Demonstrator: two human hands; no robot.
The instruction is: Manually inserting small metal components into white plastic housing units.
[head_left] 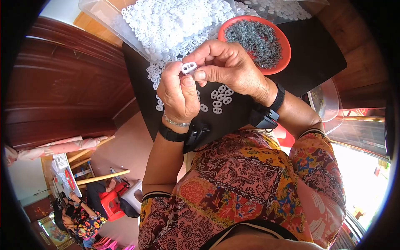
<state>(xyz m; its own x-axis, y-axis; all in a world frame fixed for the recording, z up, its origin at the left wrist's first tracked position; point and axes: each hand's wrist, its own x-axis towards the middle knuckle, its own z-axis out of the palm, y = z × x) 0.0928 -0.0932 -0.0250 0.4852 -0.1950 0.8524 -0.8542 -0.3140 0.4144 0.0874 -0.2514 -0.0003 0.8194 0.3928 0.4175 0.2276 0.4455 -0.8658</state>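
Observation:
A small white two-hole plastic cord lock [188, 67] sits between my two hands above the dark tabletop. My left hand [178, 89] pinches it from the left with thumb and bent fingers. From the right, my right hand [231, 68] closes thumb and forefinger on its other side. Below the hands, several loose white cord locks [221, 96] lie on the table. Straight ahead, a large heap of white plastic pieces [166, 25] fills a clear plastic bin. An orange-red bowl [284, 62] of small metal springs [254, 41] stands just beyond my right hand.
The black table [310, 58] has a rounded far-right corner. A clear plastic container [325, 100] stands to the right. Dark red wooden panelling [71, 83] runs along the left. Lower left, another person [79, 218] sits near a red stool [110, 204].

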